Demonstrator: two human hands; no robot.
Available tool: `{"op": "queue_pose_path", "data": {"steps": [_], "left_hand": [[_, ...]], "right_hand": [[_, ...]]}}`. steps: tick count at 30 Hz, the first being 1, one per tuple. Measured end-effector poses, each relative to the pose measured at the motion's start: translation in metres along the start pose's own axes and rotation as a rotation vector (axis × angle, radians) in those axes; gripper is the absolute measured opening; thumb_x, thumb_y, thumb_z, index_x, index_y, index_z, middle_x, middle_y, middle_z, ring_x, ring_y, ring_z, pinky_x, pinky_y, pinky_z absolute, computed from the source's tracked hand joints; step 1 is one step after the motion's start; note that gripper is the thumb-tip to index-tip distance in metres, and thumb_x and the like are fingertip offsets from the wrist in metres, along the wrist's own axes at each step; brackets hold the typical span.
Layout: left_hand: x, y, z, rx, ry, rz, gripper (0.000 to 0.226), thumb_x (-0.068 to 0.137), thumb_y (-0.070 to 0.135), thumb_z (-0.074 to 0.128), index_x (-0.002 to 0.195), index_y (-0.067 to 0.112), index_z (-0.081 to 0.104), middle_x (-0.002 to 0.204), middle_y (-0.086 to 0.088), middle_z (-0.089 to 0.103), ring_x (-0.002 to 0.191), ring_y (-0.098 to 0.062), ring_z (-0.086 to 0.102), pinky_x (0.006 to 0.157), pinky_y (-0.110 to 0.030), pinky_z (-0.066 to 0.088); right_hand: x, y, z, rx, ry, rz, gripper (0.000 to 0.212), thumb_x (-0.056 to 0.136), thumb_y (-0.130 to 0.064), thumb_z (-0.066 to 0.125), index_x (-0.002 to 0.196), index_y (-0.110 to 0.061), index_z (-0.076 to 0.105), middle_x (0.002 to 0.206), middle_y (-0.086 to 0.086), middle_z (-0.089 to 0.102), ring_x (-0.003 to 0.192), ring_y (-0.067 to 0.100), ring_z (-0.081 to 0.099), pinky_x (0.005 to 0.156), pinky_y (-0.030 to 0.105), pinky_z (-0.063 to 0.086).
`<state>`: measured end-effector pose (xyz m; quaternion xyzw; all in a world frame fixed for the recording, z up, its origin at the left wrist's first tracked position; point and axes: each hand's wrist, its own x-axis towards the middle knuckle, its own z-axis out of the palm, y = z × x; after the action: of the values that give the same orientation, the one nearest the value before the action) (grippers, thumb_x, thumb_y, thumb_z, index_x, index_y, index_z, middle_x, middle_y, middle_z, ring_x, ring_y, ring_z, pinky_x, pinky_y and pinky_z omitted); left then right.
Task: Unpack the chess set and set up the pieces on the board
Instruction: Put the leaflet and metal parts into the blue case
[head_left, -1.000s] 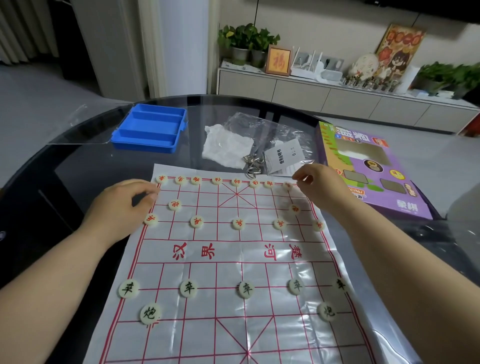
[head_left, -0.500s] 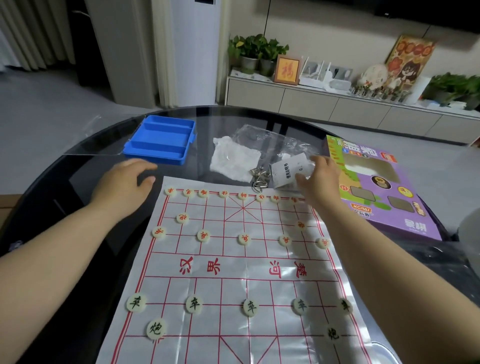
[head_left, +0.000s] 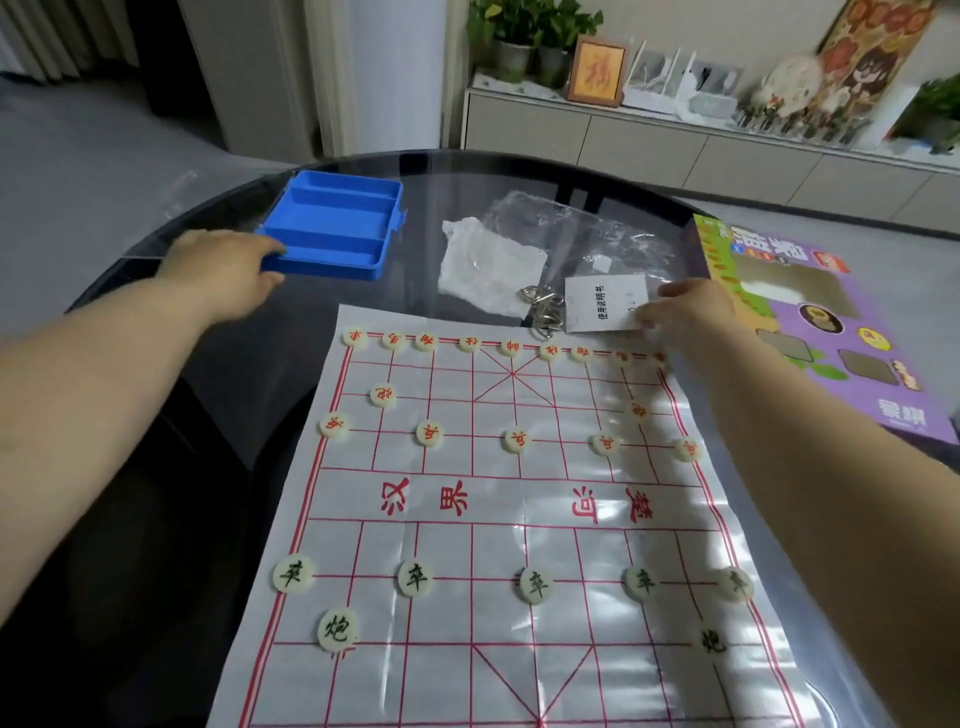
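A single head-worn wide-angle camera is looking forward and down over the table, sitting close above both forearms. The board is filling the frame nearer than the left hand and right hand. Beyond the hands, the view is reaching a far cabinet.

Soft, dim indoor light fell evenly. Glare streaked the board at right; motion blur smeared the right hand and far cabinet
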<state>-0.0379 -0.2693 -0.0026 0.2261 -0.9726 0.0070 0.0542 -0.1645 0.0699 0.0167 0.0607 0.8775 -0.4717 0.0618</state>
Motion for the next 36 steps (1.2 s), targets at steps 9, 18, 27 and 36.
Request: {"op": "queue_pose_path", "data": {"steps": [9, 18, 27, 36], "left_hand": [[-0.008, -0.012, 0.008, -0.109, 0.212, -0.04, 0.027, 0.086, 0.018, 0.058, 0.11, 0.008, 0.065, 0.113, -0.02, 0.061, 0.108, -0.037, 0.05, 0.091, -0.038, 0.035], [-0.033, -0.021, 0.009, -0.197, 0.28, -0.063, 0.022, 0.084, 0.014, 0.061, 0.103, 0.004, 0.068, 0.106, -0.019, 0.064, 0.109, -0.035, 0.051, 0.086, -0.037, 0.037], [-0.05, -0.029, 0.011, -0.254, 0.28, -0.169, 0.022, 0.084, 0.017, 0.061, 0.101, 0.005, 0.069, 0.106, -0.019, 0.063, 0.107, -0.037, 0.051, 0.084, -0.043, 0.043], [-0.075, -0.029, 0.009, -0.265, 0.322, -0.163, 0.02, 0.082, 0.013, 0.063, 0.099, 0.004, 0.07, 0.104, -0.019, 0.065, 0.105, -0.037, 0.052, 0.081, -0.042, 0.042]], "right_hand": [[0.006, 0.001, 0.003, 0.068, -0.047, 0.024, 0.016, 0.082, 0.0, 0.058, 0.09, -0.013, 0.062, 0.071, 0.006, 0.055, 0.057, 0.018, 0.047, 0.048, 0.021, 0.044], [-0.009, -0.012, 0.004, 0.267, -0.05, 0.102, 0.017, 0.093, -0.007, 0.045, 0.107, -0.006, 0.054, 0.102, 0.013, 0.054, 0.089, 0.026, 0.051, 0.068, 0.036, 0.057], [-0.025, -0.013, -0.011, 0.422, -0.047, 0.054, 0.01, 0.093, -0.007, 0.04, 0.086, -0.014, 0.044, 0.135, 0.021, 0.045, 0.121, 0.035, 0.048, 0.093, 0.044, 0.048], [-0.029, -0.009, -0.015, 0.577, -0.002, 0.073, 0.025, 0.096, -0.007, 0.038, 0.071, -0.014, 0.037, 0.113, 0.016, 0.049, 0.1, 0.028, 0.052, 0.058, 0.032, 0.056]]}}
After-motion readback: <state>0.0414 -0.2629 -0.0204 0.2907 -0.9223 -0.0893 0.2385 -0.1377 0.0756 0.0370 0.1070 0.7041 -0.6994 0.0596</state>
